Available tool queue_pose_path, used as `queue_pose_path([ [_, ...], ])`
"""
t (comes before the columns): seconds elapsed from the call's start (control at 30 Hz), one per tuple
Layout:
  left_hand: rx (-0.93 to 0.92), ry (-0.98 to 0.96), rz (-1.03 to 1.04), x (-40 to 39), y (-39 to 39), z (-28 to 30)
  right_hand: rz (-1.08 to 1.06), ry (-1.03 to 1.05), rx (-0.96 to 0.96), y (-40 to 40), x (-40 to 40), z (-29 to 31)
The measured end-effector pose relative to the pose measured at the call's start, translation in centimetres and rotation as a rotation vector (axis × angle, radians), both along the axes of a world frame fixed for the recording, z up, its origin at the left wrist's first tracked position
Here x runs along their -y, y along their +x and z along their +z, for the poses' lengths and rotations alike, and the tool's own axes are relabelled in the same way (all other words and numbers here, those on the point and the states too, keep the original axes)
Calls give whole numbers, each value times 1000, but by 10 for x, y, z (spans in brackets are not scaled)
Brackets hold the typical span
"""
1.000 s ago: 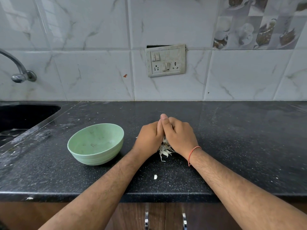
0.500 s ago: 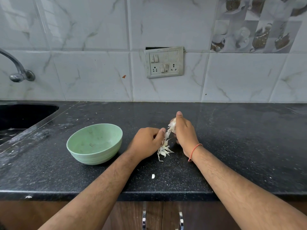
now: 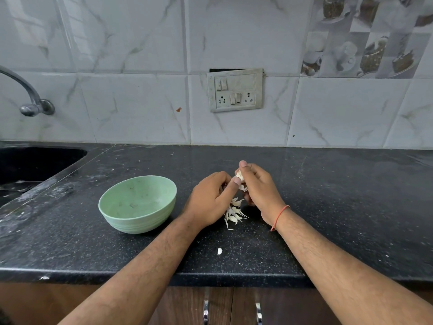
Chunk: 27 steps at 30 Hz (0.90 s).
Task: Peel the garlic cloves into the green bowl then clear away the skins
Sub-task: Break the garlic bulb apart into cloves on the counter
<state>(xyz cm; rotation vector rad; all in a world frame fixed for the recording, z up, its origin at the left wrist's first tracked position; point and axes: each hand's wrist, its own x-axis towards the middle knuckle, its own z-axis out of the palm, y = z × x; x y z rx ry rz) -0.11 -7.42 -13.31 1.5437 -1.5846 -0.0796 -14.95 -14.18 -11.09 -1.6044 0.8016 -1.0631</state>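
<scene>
Since half a second ago, both hands have been raised a little off the pile and the garlic clove (image 3: 239,175) is now held higher, while the bowl has stayed where it was.

At the far left a tap (image 3: 30,99) is seen on the tiled wall above a dark sink (image 3: 35,163) set into the black bench (image 3: 339,207). Just right of the sink, the green bowl (image 3: 137,204) stands upright on the bench; its inside looks bare apart from faint marks, and whether any peeled clove lies in it cannot be told. Near the bowl, the left hand (image 3: 210,202) is held with its fingers curled, the thumb tip pressed to the clove. The clove is gripped by the right hand (image 3: 260,191), whose fingers are curled round it above the bench. Below and between the two hands a small heap of skins (image 3: 234,213) lies on the bench, and one stray flake (image 3: 219,251) lies nearer the front edge. A red thread (image 3: 280,218) is worn on the right wrist. On the wall behind, a switch plate (image 3: 235,90) is mounted.
</scene>
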Motion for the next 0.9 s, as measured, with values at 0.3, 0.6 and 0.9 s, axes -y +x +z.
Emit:
queue_pose_path([
  [0.3, 94, 33, -13, 1, -2, 1, 78, 49, 53, -1, -8, 6],
  [0.6, -16, -6, -2, -3, -3, 7, 157, 55, 89, -1, -7, 3],
  [0.9, -100, -20, 13, -1, -5, 8, 115, -79, 91, 1, -8, 0],
])
